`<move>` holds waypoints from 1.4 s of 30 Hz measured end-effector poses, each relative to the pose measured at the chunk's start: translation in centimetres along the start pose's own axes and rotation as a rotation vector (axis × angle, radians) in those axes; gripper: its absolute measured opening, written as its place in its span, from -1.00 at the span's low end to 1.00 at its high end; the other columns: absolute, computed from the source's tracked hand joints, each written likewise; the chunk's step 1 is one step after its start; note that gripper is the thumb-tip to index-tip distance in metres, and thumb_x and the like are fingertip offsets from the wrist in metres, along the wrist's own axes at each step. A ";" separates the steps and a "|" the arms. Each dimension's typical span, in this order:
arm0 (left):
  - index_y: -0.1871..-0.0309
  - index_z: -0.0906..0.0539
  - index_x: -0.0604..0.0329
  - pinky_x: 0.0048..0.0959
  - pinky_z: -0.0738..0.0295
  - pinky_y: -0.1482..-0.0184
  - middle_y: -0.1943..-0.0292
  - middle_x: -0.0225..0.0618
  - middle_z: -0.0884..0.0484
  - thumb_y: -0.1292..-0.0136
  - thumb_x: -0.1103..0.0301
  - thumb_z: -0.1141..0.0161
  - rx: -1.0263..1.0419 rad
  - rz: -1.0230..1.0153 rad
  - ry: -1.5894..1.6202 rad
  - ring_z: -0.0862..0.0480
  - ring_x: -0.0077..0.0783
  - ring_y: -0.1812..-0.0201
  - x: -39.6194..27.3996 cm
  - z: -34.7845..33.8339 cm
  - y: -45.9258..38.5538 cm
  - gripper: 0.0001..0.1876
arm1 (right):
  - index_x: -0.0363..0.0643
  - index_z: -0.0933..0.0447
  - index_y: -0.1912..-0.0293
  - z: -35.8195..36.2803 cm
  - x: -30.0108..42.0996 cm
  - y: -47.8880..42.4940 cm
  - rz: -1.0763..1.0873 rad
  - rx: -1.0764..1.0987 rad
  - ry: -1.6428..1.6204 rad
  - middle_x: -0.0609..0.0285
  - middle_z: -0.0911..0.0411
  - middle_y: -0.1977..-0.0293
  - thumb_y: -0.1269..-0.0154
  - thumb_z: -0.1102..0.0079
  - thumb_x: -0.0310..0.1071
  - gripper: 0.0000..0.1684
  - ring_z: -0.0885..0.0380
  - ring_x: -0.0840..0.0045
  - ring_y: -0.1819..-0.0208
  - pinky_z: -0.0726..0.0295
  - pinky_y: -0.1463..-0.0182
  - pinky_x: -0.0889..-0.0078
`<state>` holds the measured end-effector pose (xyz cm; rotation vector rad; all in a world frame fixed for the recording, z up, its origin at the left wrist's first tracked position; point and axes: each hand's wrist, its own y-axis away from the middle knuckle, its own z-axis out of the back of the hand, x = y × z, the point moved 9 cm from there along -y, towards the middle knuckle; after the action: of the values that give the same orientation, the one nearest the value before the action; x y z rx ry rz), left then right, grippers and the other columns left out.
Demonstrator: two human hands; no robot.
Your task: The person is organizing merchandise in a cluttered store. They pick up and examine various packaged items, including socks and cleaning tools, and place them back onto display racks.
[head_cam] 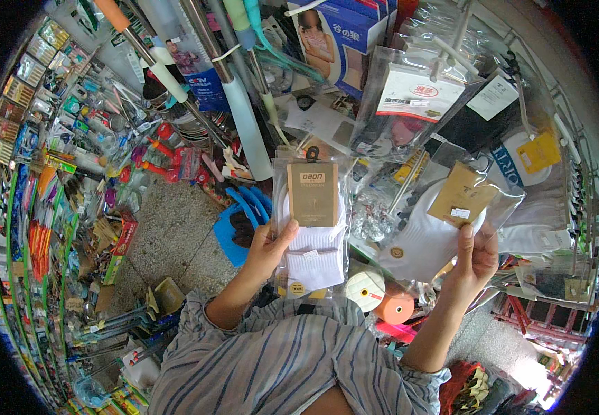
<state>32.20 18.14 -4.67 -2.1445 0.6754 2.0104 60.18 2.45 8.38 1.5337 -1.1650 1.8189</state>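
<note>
Between the thumb and fingers of my left hand [273, 246] is a clear plastic packet of white ribbed socks [316, 264]. A brown card [313, 195] and a black hanger hook top this packet, which hangs upright before my chest. My right hand [470, 259] pinches a second packet of white socks [413, 231] by its lower right side. That one is tilted, and its tan card [460, 194] carries a small price sticker. The fingers behind both packets are partly hidden.
Hanging sock packets [424, 98] on metal hooks crowd the upper right. Mop or broom poles [247, 124] slant down from above. A blue plastic dustpan [234, 233] is left of my left hand. Cones of white thread [365, 291] and orange thread [394, 309] stand below. Stocked shelves [24, 233] line the left.
</note>
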 end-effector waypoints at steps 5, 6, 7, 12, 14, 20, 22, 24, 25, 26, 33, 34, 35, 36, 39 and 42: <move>0.24 -0.60 0.29 -0.56 -0.37 0.29 0.36 -0.45 -0.59 -0.24 0.15 -0.17 0.010 0.067 0.016 -0.49 -0.66 0.34 1.7 0.2 -0.2 -0.68 | -0.32 -0.48 0.12 1.1 1.5 -1.7 0.124 -0.075 0.010 0.31 -0.56 0.33 -0.24 -0.16 -0.41 -0.77 -0.43 0.78 0.33 -0.34 0.20 0.76; 0.23 -0.59 0.29 -0.56 -0.37 0.28 0.34 -0.43 -0.59 -0.24 0.15 -0.17 0.010 0.080 0.047 -0.49 -0.66 0.34 1.9 0.1 -0.2 -0.68 | -0.32 -0.48 0.13 1.2 2.2 -2.2 0.167 -0.089 0.017 0.31 -0.56 0.33 -0.24 -0.16 -0.41 -0.77 -0.42 0.78 0.33 -0.34 0.21 0.77; 0.21 -0.59 0.28 -0.59 -0.36 0.29 0.36 -0.46 -0.58 -0.25 0.17 -0.16 0.000 0.051 0.037 -0.49 -0.68 0.34 1.5 0.0 -0.2 -0.69 | -0.32 -0.48 0.13 1.4 2.9 -2.5 0.209 -0.103 0.025 0.31 -0.55 0.32 -0.24 -0.16 -0.41 -0.77 -0.42 0.79 0.33 -0.33 0.21 0.78; 0.17 -0.59 0.29 -0.66 -0.35 0.30 0.36 -0.49 -0.58 -0.28 0.19 -0.13 -0.041 0.002 0.058 -0.48 -0.72 0.35 1.0 -0.1 -0.2 -0.70 | -0.28 -0.48 0.14 1.5 2.8 -3.9 0.202 -0.102 0.024 0.32 -0.56 0.32 -0.23 -0.16 -0.45 -0.80 -0.44 0.81 0.29 -0.36 0.17 0.77; 0.16 -0.59 0.32 -0.64 -0.35 0.30 0.34 -0.48 -0.60 -0.29 0.19 -0.12 0.010 -0.002 0.092 -0.48 -0.71 0.34 1.8 -0.1 -0.9 -0.69 | -0.29 -0.47 0.15 1.3 3.2 -4.0 0.222 -0.057 0.013 0.30 -0.57 0.32 -0.23 -0.16 -0.46 -0.81 -0.45 0.79 0.28 -0.37 0.15 0.75; 0.15 -0.59 0.34 -0.62 -0.36 0.28 0.30 -0.43 -0.61 -0.29 0.22 -0.10 0.017 -0.023 0.120 -0.49 -0.70 0.33 1.6 0.1 -1.7 -0.70 | -0.31 -0.44 0.13 1.5 4.3 -3.2 0.251 -0.059 -0.008 0.27 -0.57 0.31 -0.22 -0.17 -0.47 -0.78 -0.47 0.75 0.27 -0.39 0.14 0.73; 0.15 -0.59 0.34 -0.62 -0.37 0.27 0.31 -0.43 -0.61 -0.29 0.22 -0.11 -0.001 -0.006 0.149 -0.49 -0.69 0.33 1.4 -0.1 -1.7 -0.69 | -0.31 -0.45 0.13 1.2 4.7 -3.6 0.235 -0.098 -0.020 0.28 -0.57 0.31 -0.22 -0.18 -0.46 -0.77 -0.47 0.76 0.28 -0.39 0.16 0.74; 0.15 -0.59 0.35 -0.61 -0.37 0.26 0.30 -0.42 -0.61 -0.29 0.22 -0.11 -0.016 -0.031 0.128 -0.50 -0.69 0.32 1.6 0.1 -1.7 -0.69 | -0.31 -0.46 0.13 0.9 4.5 -4.0 0.196 -0.082 0.020 0.29 -0.57 0.33 -0.23 -0.18 -0.44 -0.78 -0.46 0.78 0.31 -0.39 0.19 0.75; 0.15 -0.59 0.35 -0.60 -0.37 0.26 0.30 -0.42 -0.62 -0.29 0.22 -0.11 -0.025 -0.043 0.118 -0.50 -0.69 0.32 1.4 0.2 -1.7 -0.69 | -0.31 -0.47 0.14 0.7 4.4 -4.2 0.176 -0.072 0.039 0.29 -0.57 0.33 -0.23 -0.18 -0.44 -0.78 -0.46 0.78 0.32 -0.38 0.20 0.75; 0.14 -0.59 0.35 -0.60 -0.37 0.26 0.29 -0.41 -0.62 -0.29 0.22 -0.11 -0.012 -0.040 0.130 -0.50 -0.69 0.32 1.2 0.0 -1.7 -0.69 | -0.31 -0.48 0.15 0.4 4.4 -4.4 0.182 -0.073 0.014 0.31 -0.57 0.36 -0.23 -0.19 -0.41 -0.78 -0.46 0.80 0.34 -0.37 0.24 0.77; 0.14 -0.58 0.38 -0.58 -0.39 0.25 0.29 -0.38 -0.63 -0.30 0.20 -0.09 -0.010 -0.029 0.171 -0.52 -0.66 0.31 -0.2 -1.0 -0.7 -0.67 | -0.30 -0.50 0.18 0.7 1.8 -6.3 0.133 -0.108 0.045 0.39 -0.53 0.42 -0.23 -0.19 -0.39 -0.80 -0.41 0.84 0.37 -0.33 0.27 0.81; 0.14 -0.58 0.38 -0.58 -0.39 0.25 0.30 -0.38 -0.62 -0.30 0.20 -0.09 -0.016 -0.019 0.176 -0.52 -0.66 0.31 -0.2 -1.0 -0.5 -0.66 | -0.29 -0.50 0.21 0.1 2.4 -6.6 0.171 -0.137 -0.003 0.40 -0.51 0.44 -0.24 -0.18 -0.40 -0.83 -0.39 0.84 0.38 -0.32 0.29 0.80; 0.16 -0.58 0.38 -0.58 -0.39 0.25 0.31 -0.39 -0.62 -0.29 0.20 -0.10 -0.009 -0.018 0.182 -0.52 -0.66 0.31 -0.4 -1.1 -0.3 -0.66 | -0.29 -0.50 0.21 0.1 2.4 -7.3 0.215 -0.152 0.012 0.40 -0.51 0.44 -0.24 -0.17 -0.40 -0.83 -0.39 0.83 0.38 -0.32 0.29 0.80; 0.17 -0.58 0.38 -0.58 -0.39 0.26 0.32 -0.39 -0.62 -0.29 0.20 -0.11 -0.006 -0.017 0.191 -0.51 -0.66 0.31 -0.6 -1.0 -0.2 -0.67 | -0.29 -0.50 0.22 -0.1 2.0 -8.0 0.260 -0.164 0.026 0.40 -0.51 0.44 -0.24 -0.17 -0.40 -0.84 -0.39 0.83 0.38 -0.32 0.29 0.80; 0.22 -0.59 0.36 -0.59 -0.38 0.27 0.36 -0.42 -0.60 -0.26 0.20 -0.15 -0.130 0.030 0.236 -0.50 -0.68 0.33 0.0 -0.5 0.1 -0.69 | -0.30 -0.50 0.23 -0.8 1.8 -9.8 0.340 -0.179 0.084 0.38 -0.51 0.42 -0.26 -0.15 -0.40 -0.84 -0.39 0.81 0.39 -0.34 0.30 0.77; 0.23 -0.60 0.32 -0.62 -0.37 0.30 0.37 -0.45 -0.60 -0.25 0.20 -0.18 0.014 -0.027 0.192 -0.49 -0.70 0.35 -1.5 -1.9 0.1 -0.71 | -0.31 -0.49 0.27 -0.8 1.0 -11.6 0.403 -0.228 0.022 0.38 -0.49 0.43 -0.26 -0.15 -0.38 -0.84 -0.37 0.79 0.41 -0.34 0.33 0.75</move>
<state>33.84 17.69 -3.00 -2.3456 0.6787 1.7965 68.81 8.93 12.74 1.2102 -1.7023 1.8577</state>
